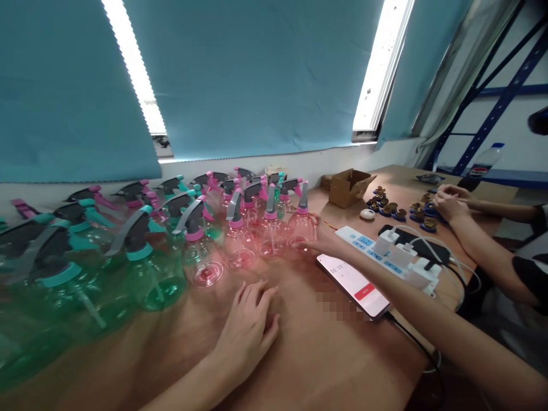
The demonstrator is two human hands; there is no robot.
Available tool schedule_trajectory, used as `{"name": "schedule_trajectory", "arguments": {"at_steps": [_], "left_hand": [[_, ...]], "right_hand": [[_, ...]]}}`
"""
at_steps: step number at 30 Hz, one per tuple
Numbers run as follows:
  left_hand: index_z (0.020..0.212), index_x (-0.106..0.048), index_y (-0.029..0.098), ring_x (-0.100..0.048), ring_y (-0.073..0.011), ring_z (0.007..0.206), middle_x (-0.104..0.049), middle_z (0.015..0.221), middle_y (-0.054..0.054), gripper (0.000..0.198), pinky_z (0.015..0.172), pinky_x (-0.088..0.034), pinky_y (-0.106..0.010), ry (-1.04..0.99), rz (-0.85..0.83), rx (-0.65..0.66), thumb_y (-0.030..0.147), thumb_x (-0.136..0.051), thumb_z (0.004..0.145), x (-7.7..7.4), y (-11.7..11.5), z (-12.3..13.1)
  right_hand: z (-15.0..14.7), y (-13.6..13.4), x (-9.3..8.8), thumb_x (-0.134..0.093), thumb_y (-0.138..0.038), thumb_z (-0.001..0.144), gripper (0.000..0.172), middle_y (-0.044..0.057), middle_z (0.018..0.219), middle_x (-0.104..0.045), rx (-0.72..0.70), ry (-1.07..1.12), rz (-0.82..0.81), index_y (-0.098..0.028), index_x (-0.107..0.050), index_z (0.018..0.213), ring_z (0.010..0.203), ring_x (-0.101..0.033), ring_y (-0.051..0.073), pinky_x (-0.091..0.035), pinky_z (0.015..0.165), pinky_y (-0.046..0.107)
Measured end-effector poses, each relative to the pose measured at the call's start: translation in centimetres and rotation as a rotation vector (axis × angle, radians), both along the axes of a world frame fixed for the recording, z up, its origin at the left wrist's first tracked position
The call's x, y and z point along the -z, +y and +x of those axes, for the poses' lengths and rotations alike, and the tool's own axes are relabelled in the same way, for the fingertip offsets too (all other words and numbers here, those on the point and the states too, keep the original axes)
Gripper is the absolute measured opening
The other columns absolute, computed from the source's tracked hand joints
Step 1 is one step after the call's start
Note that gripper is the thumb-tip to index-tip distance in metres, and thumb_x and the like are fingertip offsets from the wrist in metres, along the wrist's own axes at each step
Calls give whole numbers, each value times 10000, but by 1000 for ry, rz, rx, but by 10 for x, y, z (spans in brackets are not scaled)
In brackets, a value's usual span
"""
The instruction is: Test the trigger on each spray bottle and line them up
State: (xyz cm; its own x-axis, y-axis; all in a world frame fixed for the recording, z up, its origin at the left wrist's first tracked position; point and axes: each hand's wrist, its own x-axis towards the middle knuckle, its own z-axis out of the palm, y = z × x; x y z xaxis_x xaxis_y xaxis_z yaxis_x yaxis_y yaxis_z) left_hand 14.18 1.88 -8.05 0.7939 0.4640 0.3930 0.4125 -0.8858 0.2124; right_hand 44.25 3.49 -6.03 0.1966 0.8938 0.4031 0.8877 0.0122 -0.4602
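My left hand (252,314) lies on the tabletop with its fingers loosely stretched and holds nothing. Reaching across the table, my right hand (317,244) grips the side of a clear pink spray bottle (301,227) with a grey trigger head, which stands upright at the right end of a front row. Several more pink bottles stand beside it, among them one (273,235) directly to its left. Farther left are green bottles, including one (156,279) with a teal collar.
A lit phone (355,288) with a timer lies below my right forearm. Right of it are a power strip (368,248) with chargers and cables, and a cardboard box (347,189). Another person's hands (451,202) are near small blue-and-brown parts (400,214) at far right.
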Motion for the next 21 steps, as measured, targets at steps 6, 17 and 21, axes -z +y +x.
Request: {"name": "schedule_trajectory", "arguments": {"at_steps": [6,17,21], "left_hand": [[1221,-527,198,-574,-305,1156,-596,1240,-130,363,974,-493,-533,-55,47,-51,138,-496,864,-5,-5,-53],[1149,-581,236,-641,-263,1065,-632,1183,-84,264,911,-542,-429,-123,-46,-402,226,-473,908,-22,-33,-234],[1099,-612,239,-655,-259,1037,-670,1114,-72,254,919,-527,-421,-197,-73,-595,277,-470,892,-25,-46,-310]], "right_hand": [[-48,-51,-12,-643,-505,817,802,191,1450,-433,86,2,97,-187,-285,1460,1377,-357,400,-329,1082,602],[-279,-68,-23,-636,-231,843,508,147,1247,-583,-549,-62,72,-174,-453,1314,1197,-552,299,-470,1012,496],[-361,-55,-13,-642,-211,853,431,143,1309,-549,-830,-56,-18,-179,-505,1261,1274,-494,276,-430,1064,457]]}}
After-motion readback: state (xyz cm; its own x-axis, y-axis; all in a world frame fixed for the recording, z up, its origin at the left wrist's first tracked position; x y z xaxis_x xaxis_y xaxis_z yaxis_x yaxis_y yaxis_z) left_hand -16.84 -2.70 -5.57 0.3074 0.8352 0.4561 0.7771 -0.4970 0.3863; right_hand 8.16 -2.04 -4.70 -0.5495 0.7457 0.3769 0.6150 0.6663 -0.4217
